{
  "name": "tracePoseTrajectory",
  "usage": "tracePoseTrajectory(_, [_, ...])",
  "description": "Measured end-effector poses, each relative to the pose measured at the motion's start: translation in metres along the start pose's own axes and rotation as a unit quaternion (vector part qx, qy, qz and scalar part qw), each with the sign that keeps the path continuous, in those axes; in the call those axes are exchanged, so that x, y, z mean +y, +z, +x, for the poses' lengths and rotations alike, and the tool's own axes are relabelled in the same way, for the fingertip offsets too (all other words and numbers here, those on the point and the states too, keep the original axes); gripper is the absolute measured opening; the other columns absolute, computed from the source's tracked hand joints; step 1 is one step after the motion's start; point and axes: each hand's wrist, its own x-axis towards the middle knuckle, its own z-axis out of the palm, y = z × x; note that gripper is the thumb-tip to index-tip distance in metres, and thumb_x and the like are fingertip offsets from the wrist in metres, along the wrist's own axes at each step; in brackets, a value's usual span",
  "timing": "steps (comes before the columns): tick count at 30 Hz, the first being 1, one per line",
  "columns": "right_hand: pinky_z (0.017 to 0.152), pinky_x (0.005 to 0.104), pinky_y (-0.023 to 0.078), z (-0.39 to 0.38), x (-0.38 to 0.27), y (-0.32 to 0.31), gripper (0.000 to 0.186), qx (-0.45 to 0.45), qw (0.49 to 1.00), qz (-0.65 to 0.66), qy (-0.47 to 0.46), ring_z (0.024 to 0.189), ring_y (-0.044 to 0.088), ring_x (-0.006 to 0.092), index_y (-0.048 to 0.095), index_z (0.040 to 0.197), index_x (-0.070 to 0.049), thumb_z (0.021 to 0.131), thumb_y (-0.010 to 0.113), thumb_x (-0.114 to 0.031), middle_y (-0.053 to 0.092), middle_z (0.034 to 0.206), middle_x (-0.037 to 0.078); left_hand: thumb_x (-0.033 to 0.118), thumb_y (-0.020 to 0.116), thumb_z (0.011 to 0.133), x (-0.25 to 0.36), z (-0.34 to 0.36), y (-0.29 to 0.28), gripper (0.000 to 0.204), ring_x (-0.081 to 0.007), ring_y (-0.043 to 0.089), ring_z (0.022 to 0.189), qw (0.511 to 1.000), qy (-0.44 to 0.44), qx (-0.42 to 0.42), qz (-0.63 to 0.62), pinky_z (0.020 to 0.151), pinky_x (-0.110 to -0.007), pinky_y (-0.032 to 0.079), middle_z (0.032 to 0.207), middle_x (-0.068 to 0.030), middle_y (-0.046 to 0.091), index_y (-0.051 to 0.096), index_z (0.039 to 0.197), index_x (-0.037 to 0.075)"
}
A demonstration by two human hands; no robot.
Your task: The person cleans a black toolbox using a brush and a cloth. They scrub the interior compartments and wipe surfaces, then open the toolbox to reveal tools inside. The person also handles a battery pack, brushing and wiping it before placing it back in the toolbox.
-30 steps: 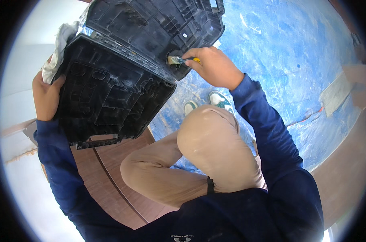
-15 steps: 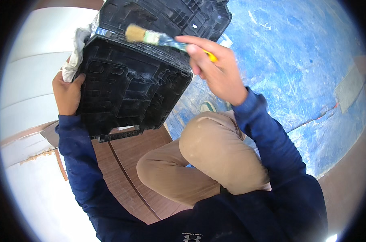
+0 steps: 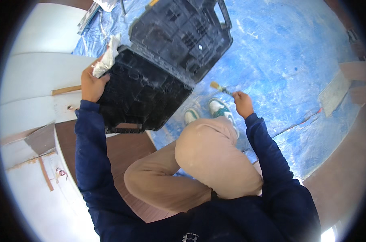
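A black plastic tool case [image 3: 146, 86] hangs open in front of me, its two moulded halves joined along a hinge. The inside faces up toward me and looks dusty. My left hand [image 3: 95, 84] grips the left edge of the nearer half, with a crumpled white cloth [image 3: 108, 58] pinched against that edge. To the right of the case and apart from it, my right hand [image 3: 243, 105] holds a paintbrush [image 3: 221, 88] by its handle, light bristles pointing up and left. Its fingers are wrapped round the handle, most of which is hidden.
Blue plastic sheeting [image 3: 288, 60] covers the floor ahead and to the right. My knee [image 3: 215, 153] and shoes [image 3: 221, 109] are below the case. A brown wooden panel [image 3: 90, 145] lies at the lower left, and a grey flat piece [image 3: 334, 94] at the right.
My right hand has drawn the brush away from the case hinge, down and to the right. The case, held by my left hand, has shifted right, and its far half shows more fully.
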Motion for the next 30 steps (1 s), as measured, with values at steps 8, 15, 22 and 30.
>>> tracePoseTrajectory(8, [0.081, 0.046, 0.056, -0.001, 0.156, -0.033, 0.026, -0.084, 0.969, -0.217, 0.079, 0.086, 0.071, 0.0412, 0.077, 0.09, -0.003, 0.092, 0.063, -0.025, 0.074, 0.091, 0.022, -0.006, 0.073, 0.073, -0.113, 0.017, 0.11, 0.053, -0.0145, 0.065, 0.103, 0.985, -0.045, -0.127, -0.11, 0.094, -0.03, 0.049, 0.112, -0.0063, 0.073, 0.068, 0.126, -0.001])
tracePoseTrajectory(15, [0.098, 0.0451, 0.05, 0.026, -0.066, 0.003, 0.043, -0.033, 0.945, -0.215, -0.245, 0.115, 0.061, 0.0426, 0.065, 0.127, -0.004, 0.087, 0.076, -0.012, 0.064, 0.125, 0.021, 0.005, 0.079, 0.074, -0.124, 0.033, 0.113, 0.051, -0.0267, 0.065, 0.108, 0.99, -0.028, -0.139, -0.007, 0.1, -0.036, 0.047, 0.112, -0.0159, 0.068, 0.066, 0.123, -0.002])
tracePoseTrajectory(22, [0.097, 0.0469, 0.051, 0.118, -0.323, 0.136, 0.075, -0.067, 0.746, -0.223, -0.624, 0.116, 0.063, 0.037, 0.053, 0.145, -0.01, 0.081, 0.082, -0.036, 0.067, 0.124, 0.02, 0.016, 0.081, 0.072, -0.107, 0.027, 0.116, 0.057, -0.0368, 0.065, 0.109, 0.992, 0.027, -0.111, 0.055, 0.098, -0.042, 0.049, 0.111, -0.0223, 0.069, 0.065, 0.124, -0.001])
tracePoseTrajectory(30, [0.084, 0.04, 0.055, 0.102, -0.328, 0.066, 0.024, 0.014, 0.854, -0.023, -0.52, 0.089, 0.07, 0.0322, 0.068, 0.108, -0.004, 0.085, 0.068, -0.011, 0.07, 0.098, 0.019, 0.024, 0.076, 0.076, -0.163, 0.051, 0.137, 0.06, -0.0315, 0.07, 0.094, 0.988, -0.018, -0.154, -0.013, 0.089, -0.041, 0.054, 0.102, -0.0181, 0.073, 0.066, 0.134, 0.01])
